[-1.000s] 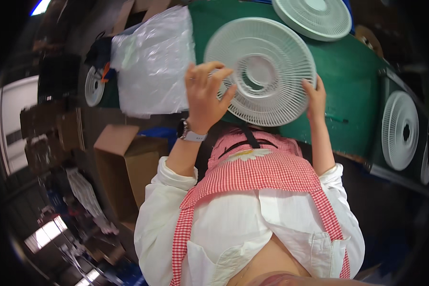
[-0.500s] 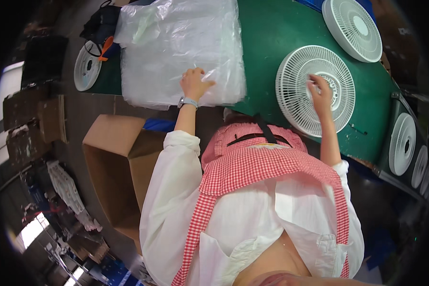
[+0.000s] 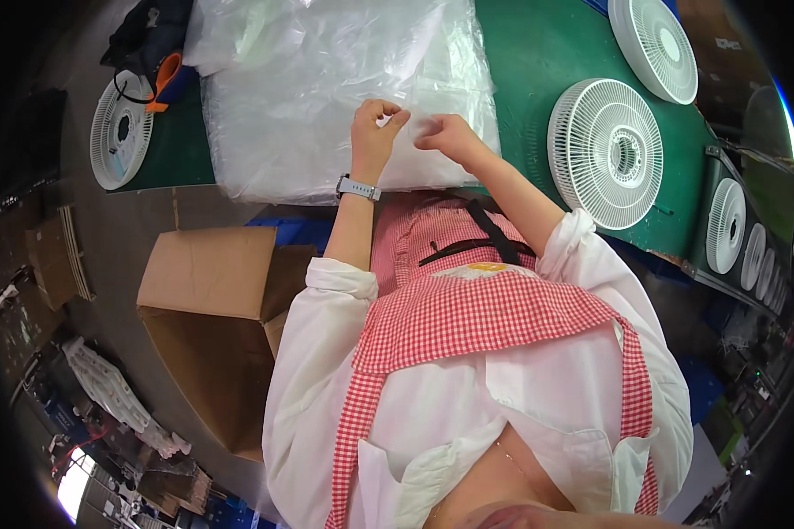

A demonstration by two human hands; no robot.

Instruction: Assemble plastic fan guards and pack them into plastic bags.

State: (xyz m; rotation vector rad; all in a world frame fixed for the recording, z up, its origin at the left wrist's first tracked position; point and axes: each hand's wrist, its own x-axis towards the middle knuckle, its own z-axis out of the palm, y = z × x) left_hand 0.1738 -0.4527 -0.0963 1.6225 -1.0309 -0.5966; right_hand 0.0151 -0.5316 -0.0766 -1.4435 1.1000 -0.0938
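Observation:
A stack of clear plastic bags (image 3: pixel 282 132) lies on the green table, its near edge hanging slightly over the front. Above its right part, my left hand (image 3: pixel 377 139), with a grey watch at the wrist, has thumb and fingers pinched together. Facing it closely is my right hand (image 3: pixel 454 141), its fingers also closed, tips slightly blurred. A thin, hazy bit of film shows between the two hands, and both seem to pinch the top bag. To the right, a round white fan grille (image 3: pixel 604 154) lies on the table, touched by neither hand.
Another white fan grille (image 3: pixel 657 48) is at the far right. A further one (image 3: pixel 122 132) sits at the table's left end beside orange-handled scissors (image 3: pixel 163 79). An open cardboard box (image 3: pixel 207 273) stands below left. More grilles (image 3: pixel 726 227) line a dark conveyor-like surface at right.
My right hand has left the fan grille and come left over the plastic bags, meeting my left hand. My left hand has gone from spread fingers to a pinch. The view has shifted slightly.

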